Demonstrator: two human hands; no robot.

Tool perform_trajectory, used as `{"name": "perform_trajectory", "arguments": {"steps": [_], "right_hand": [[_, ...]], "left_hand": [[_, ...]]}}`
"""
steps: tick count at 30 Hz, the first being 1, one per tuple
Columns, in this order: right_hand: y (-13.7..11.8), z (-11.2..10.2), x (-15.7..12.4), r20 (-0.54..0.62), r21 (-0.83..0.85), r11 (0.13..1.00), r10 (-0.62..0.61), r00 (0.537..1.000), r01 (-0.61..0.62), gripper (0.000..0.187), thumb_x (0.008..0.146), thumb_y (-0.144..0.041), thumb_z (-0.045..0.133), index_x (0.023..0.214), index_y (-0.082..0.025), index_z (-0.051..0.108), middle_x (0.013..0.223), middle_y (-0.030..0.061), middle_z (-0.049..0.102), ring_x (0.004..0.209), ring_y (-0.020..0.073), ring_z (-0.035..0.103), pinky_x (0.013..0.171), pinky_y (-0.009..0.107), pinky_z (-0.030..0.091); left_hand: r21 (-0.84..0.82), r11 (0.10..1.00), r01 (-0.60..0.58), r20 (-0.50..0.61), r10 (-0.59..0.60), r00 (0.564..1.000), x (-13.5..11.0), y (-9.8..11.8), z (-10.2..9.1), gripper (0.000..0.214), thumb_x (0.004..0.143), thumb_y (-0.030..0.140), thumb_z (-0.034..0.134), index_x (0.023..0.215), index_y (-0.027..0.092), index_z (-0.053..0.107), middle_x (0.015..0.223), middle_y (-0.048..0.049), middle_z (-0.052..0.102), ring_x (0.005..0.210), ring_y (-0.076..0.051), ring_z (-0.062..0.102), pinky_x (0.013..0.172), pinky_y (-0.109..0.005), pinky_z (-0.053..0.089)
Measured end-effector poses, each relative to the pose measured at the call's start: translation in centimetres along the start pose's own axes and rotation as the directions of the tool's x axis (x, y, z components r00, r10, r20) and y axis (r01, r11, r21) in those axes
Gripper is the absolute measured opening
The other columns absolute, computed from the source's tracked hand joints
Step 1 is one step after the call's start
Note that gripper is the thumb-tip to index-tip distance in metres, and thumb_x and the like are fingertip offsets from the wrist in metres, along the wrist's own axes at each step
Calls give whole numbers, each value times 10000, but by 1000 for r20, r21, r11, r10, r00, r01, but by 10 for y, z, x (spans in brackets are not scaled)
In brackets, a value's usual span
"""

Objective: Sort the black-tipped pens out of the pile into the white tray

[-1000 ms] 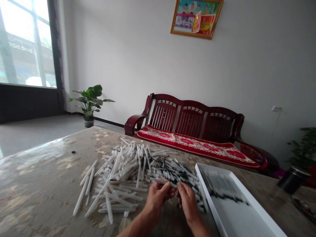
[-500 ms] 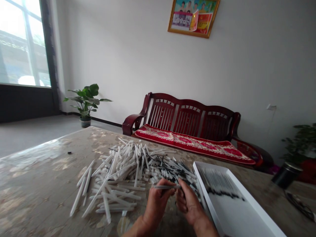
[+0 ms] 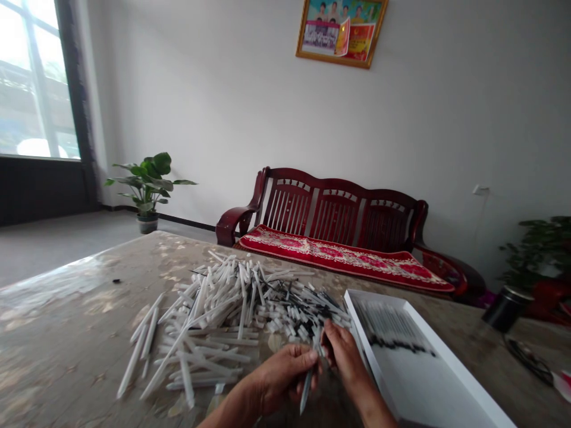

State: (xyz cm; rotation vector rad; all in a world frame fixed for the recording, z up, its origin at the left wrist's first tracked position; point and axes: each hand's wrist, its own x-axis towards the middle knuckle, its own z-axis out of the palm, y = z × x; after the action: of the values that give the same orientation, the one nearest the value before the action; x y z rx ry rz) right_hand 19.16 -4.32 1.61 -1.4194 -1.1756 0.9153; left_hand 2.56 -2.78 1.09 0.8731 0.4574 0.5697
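My left hand (image 3: 292, 371) pinches a slim whitish-grey pen (image 3: 306, 392) between thumb and fingers, its pointed end slanting down toward me. Close beside the pen's upper end is my right hand (image 3: 345, 356), its fingers curled in against it; the exact contact is partly hidden. Behind both hands spreads a heap of long white plastic tubes (image 3: 214, 297). Short white pieces (image 3: 289, 318) and black thin parts lie mixed in at the heap's right side. To the right, a shallow white box (image 3: 428, 386) holds a row of clear pens (image 3: 392, 321) with dark ends toward me.
The table (image 3: 66, 356) has a patterned cover, with a small black piece (image 3: 116, 280) at its left. A black canister (image 3: 507, 309) and a dark cable (image 3: 529, 359) are at the right. A wooden bench (image 3: 339, 214) and a potted plant (image 3: 149, 184) stand beyond.
The pen has swung from lying level between my hands to a steep slant, pointed end down. My left hand has turned and shifted right; the view has moved slightly.
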Motion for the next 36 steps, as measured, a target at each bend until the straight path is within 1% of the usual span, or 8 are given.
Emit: {"name": "perform_trajectory", "arguments": {"steps": [3, 8, 12, 18, 22, 26, 29, 36], "right_hand": [[2, -4, 0, -87, -321, 940, -154, 984, 119, 363, 808, -565, 569, 671, -233, 624, 580, -3, 604, 541, 171, 533, 510, 260, 344], [7, 2, -3, 23, -823, 539, -288, 957, 182, 90, 819, -288, 635, 754, -246, 679, 855, 41, 694, 799, 226, 647, 644, 286, 379], [4, 13, -4, 53, -951, 285, -231, 972, 120, 72, 817, -246, 660, 883, -225, 680, 964, 54, 684, 909, 238, 660, 675, 278, 411], [2, 17, -5, 88, -977, 169, -222, 971, 127, 152, 855, -124, 570, 904, -226, 671, 999, 58, 679, 963, 236, 654, 714, 280, 451], [13, 13, -2, 49, -947, 288, -310, 949, 143, 204, 862, -76, 508, 887, -211, 659, 925, 65, 697, 930, 236, 662, 750, 298, 472], [21, 8, 8, -100, -678, 695, -413, 905, 242, 256, 872, -174, 479, 1067, -217, 639, 1048, 79, 702, 925, 228, 676, 780, 326, 513], [22, 9, 11, -191, -265, 937, -282, 940, 227, 317, 863, -371, 509, 1116, -215, 619, 978, 72, 709, 758, 221, 690, 661, 333, 552], [12, 22, 2, -237, 300, 946, -47, 970, 120, 428, 672, -506, 738, 947, -210, 596, 844, 29, 713, 758, 235, 704, 676, 340, 575]], "left_hand": [[-121, 982, -144, -199, 118, 973, 8, 4, -6, 356, 655, 466, 806, 745, 142, 689, 639, 6, 640, 428, -26, 452, 398, -127, 292], [-222, 906, -361, -491, 216, 844, 21, 11, -21, 404, 537, 410, 888, 769, 143, 692, 680, 28, 628, 500, -28, 514, 445, -122, 371], [-219, 887, -407, -581, 217, 784, 24, 8, -25, 454, 478, 405, 912, 782, 148, 696, 639, 38, 616, 517, -38, 533, 465, -132, 400], [-177, 880, -440, -621, 247, 744, 24, 4, -25, 520, 412, 467, 916, 744, 142, 680, 638, 30, 632, 547, -54, 562, 497, -148, 436], [-195, 870, -452, -632, 241, 737, 25, 4, -25, 514, 400, 427, 931, 742, 138, 680, 635, 18, 651, 563, -70, 591, 515, -159, 472], [-244, 854, -459, -617, 228, 753, 26, 3, -24, 407, 465, 313, 935, 727, 140, 676, 669, 0, 686, 578, -87, 626, 543, -176, 515], [-283, 845, -454, -609, 207, 766, 27, 2, -21, 318, 532, 229, 914, 719, 133, 675, 661, -6, 690, 581, -95, 641, 559, -178, 537], [-309, 835, -455, -634, 175, 753, 26, 3, -18, 168, 654, 110, 834, 695, 118, 671, 630, -12, 683, 571, -98, 658, 580, -173, 563]]}}
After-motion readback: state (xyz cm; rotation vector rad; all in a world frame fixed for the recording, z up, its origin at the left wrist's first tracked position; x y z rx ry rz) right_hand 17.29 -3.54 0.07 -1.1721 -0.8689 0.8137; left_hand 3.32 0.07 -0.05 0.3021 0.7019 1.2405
